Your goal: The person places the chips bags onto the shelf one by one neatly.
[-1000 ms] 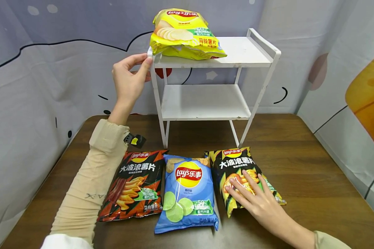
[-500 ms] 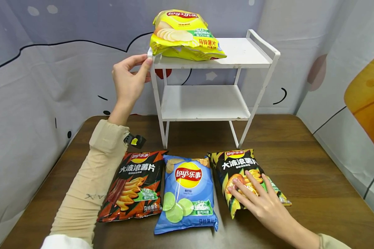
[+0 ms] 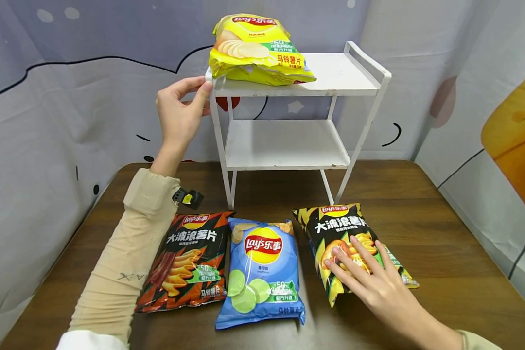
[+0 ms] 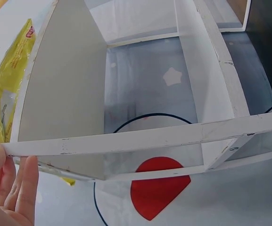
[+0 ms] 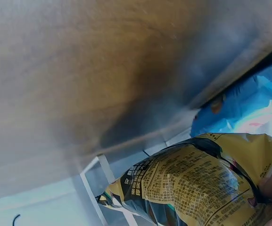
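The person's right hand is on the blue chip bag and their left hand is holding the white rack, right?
Not quite: the right hand is on the black-and-yellow chip bag, not the blue chip bag beside it. The head view shows this. The left hand is indeed holding the white rack.

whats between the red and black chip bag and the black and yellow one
In the head view, a blue plastic chip bag picturing limes lies between the red-and-black plastic bag and the black-and-yellow plastic bag.
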`<state>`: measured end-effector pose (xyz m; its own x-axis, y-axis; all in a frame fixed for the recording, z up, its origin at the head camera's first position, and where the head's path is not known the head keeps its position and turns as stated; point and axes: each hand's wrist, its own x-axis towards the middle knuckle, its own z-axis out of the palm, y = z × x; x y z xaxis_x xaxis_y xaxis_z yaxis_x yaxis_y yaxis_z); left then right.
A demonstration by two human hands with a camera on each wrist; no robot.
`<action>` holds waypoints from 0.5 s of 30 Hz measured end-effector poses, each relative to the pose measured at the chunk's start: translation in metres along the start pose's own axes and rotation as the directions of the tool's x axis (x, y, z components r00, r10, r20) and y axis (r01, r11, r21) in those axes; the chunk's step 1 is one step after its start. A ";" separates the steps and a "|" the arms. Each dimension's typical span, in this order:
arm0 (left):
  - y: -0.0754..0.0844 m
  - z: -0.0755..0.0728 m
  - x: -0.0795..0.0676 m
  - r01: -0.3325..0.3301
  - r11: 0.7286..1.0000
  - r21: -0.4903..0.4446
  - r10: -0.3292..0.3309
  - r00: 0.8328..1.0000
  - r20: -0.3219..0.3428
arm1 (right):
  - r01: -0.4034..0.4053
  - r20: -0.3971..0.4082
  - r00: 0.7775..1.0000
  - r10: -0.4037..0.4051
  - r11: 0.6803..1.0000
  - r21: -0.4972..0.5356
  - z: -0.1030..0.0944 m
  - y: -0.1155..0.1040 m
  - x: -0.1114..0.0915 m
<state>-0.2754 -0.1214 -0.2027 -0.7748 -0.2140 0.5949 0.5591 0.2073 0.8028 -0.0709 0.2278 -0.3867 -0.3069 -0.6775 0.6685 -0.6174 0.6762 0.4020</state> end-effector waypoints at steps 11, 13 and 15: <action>0.000 0.000 0.000 -0.016 1.000 0.017 0.016 1.000 -0.001 | 0.006 -0.031 0.999 -0.006 1.000 -0.001 -0.027 0.004 0.020; -0.001 0.000 0.000 -0.022 1.000 0.016 0.022 1.000 -0.001 | 0.006 -0.046 0.999 -0.007 1.000 -0.006 -0.032 0.004 0.024; -0.001 0.000 0.000 -0.017 1.000 0.011 0.017 1.000 -0.002 | 0.009 -0.067 0.998 -0.010 1.000 -0.012 -0.037 0.004 0.028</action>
<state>-0.2760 -0.1212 -0.2034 -0.7647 -0.2119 0.6085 0.5690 0.2211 0.7921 -0.0555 0.2224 -0.3436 -0.2513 -0.6635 0.7047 -0.6116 0.6732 0.4157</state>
